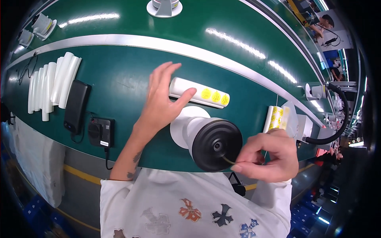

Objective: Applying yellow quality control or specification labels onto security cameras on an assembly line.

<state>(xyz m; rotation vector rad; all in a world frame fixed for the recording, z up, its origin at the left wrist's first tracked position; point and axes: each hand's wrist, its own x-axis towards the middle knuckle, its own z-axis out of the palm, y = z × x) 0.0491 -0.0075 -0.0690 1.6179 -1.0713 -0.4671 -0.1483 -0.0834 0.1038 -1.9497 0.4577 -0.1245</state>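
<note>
A white camera (198, 133) with a round black front (217, 145) lay on its side at the near edge of the green worktop (119, 79), the dark face turned toward the wearer. The right hand (270, 156) met that face from the right, thumb and forefinger pressed together on a thin yellowish sliver (228, 160) at the rim of the black disc; what the sliver was could not be told. The left hand (160, 105) rested at the camera's white rear, fingers spread and open, the thumb reaching out to touch a white strip (198, 93) bearing three round yellow stickers (215, 96). That strip lay flat just behind the camera.

More sticker strips (274, 118) stood to the right, beside a clear plastic bag (291, 119) and a small white box (305, 127). A black flexible hose (337, 123) curved past them at the right rim.

To the left, well apart from the hands, a black phone (76, 106) lay next to a black charger (101, 132), its cable dropping over the worktop edge. Beyond the phone sat a row of white curved pieces (51, 85).

A silver rail (158, 43) ran across the worktop, and behind it a white camera base (164, 8) stood at the top, with another white unit (43, 25) at upper left. A second person (323, 25) worked far off at upper right.
</note>
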